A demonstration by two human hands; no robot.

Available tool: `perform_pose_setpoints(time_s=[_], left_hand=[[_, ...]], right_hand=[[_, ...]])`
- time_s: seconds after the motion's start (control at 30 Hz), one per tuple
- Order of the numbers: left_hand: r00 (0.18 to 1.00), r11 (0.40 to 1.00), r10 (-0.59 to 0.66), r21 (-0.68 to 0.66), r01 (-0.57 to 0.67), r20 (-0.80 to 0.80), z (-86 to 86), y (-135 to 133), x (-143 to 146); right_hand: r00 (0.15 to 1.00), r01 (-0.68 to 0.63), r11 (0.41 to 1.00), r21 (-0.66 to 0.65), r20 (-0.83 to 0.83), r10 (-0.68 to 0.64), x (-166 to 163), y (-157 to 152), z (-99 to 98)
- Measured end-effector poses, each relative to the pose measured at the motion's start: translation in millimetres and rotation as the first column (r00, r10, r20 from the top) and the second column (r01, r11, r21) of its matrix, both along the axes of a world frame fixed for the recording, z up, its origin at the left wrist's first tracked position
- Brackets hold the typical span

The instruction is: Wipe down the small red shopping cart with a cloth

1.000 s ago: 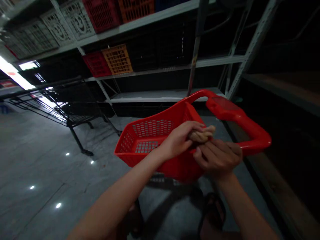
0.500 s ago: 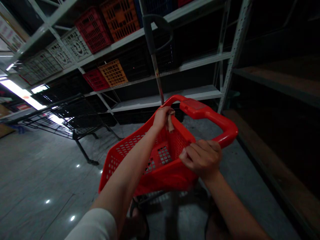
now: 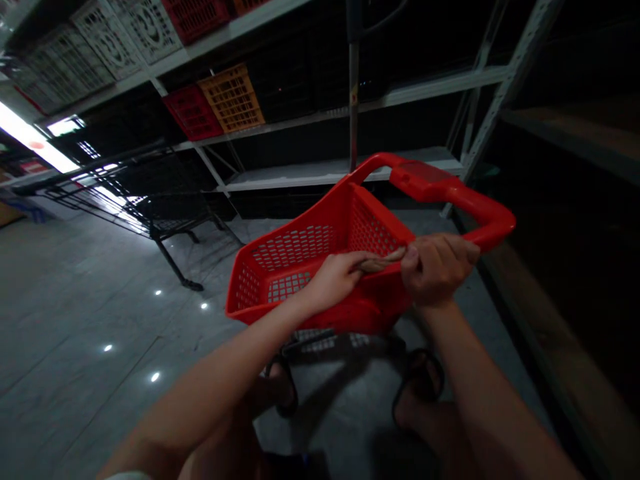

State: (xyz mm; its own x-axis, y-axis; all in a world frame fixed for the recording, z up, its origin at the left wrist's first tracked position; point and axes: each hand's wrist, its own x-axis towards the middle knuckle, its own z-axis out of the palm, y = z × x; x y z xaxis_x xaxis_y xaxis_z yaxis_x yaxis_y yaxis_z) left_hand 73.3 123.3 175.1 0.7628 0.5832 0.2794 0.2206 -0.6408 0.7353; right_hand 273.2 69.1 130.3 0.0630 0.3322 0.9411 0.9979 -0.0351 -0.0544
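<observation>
A red plastic shopping cart [image 3: 310,327] stands in front of me, its perforated basket open at the top. My left hand [image 3: 340,277] is closed on a brownish, twisted cloth [image 3: 377,265] at the near rim of the basket. The cloth stretches toward my right thumb; whether the right fingers also pinch its end is hidden. My right hand [image 3: 440,267] is wrapped round the near end of the cart's red handle [image 3: 480,207], where it joins the basket.
A dark wire cart [image 3: 150,220] stands at the left on the grey tiled floor [image 3: 125,333]. Behind the red cart, a metal rack [image 3: 295,177] holds red, orange and white crates [image 3: 233,99]. An upright pole [image 3: 353,107] rises behind the basket. A low ledge [image 3: 540,320] runs along the right.
My left hand has come from the far corner of the basket to the near rim, bringing the cloth beside my right hand. My right hand stays on the handle. The view has shifted.
</observation>
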Motion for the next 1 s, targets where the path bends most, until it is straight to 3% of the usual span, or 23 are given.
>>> perform_pose_setpoints(time_s=[0.1,0.2,0.3,0.37,0.43,0.57,0.67,0.77,0.83,0.9,1.0], left_hand=[[0.987,0.998,0.06,0.001,-0.06,-0.151,-3.8,2,-61],[0.944,0.987,0.139,-0.039,-0.157,-0.3,-7.4,4,-141],[0.838,0.916,0.335,-0.06,-0.397,-0.43,-15.9,-6,-209],[0.78,0.859,0.451,-0.026,-0.511,-0.433,-25.1,-19,-227],[0.782,0.844,0.498,0.0,-0.537,-0.375,-35.2,-31,-217],[0.827,0.878,0.465,0.048,-0.476,-0.314,-43.0,-47,-148],[0.833,0.897,0.442,0.141,-0.419,-0.334,-36.8,-56,-98],[0.845,0.91,0.415,0.183,-0.373,-0.338,-32.7,-69,-71],[0.852,0.915,0.399,0.198,-0.35,-0.339,-33.5,-77,-66],[0.849,0.916,0.395,0.22,-0.336,-0.351,-36.1,-85,-75],[0.827,0.91,0.406,0.259,-0.325,-0.389,-43.0,-95,-114]], right_hand=[[0.999,-0.006,1.0,-0.026,-0.033,0.005,6,7,-5.7],[0.997,0.024,0.995,-0.097,-0.077,-0.031,12,13,-7.0],[0.995,0.046,0.992,-0.117,-0.08,-0.055,15,18,-5.5],[0.995,0.054,0.988,-0.142,-0.077,-0.066,16,19,-2.8],[0.991,0.072,0.978,-0.196,-0.094,-0.091,16,18,2.7],[0.988,0.105,0.927,-0.361,-0.069,-0.139,15,10,23.7],[0.99,0.144,0.845,-0.516,0.075,-0.123,-4,-2,32.9],[0.981,0.139,0.727,-0.673,0.193,-0.01,-51,-17,19.7],[0.98,0.076,0.66,-0.748,0.179,0.09,-88,-26,3.6],[0.989,0.035,0.646,-0.763,0.121,0.088,-116,-31,-9.1],[0.995,0.028,0.64,-0.768,0.081,0.054,-126,-33,-13.6]])
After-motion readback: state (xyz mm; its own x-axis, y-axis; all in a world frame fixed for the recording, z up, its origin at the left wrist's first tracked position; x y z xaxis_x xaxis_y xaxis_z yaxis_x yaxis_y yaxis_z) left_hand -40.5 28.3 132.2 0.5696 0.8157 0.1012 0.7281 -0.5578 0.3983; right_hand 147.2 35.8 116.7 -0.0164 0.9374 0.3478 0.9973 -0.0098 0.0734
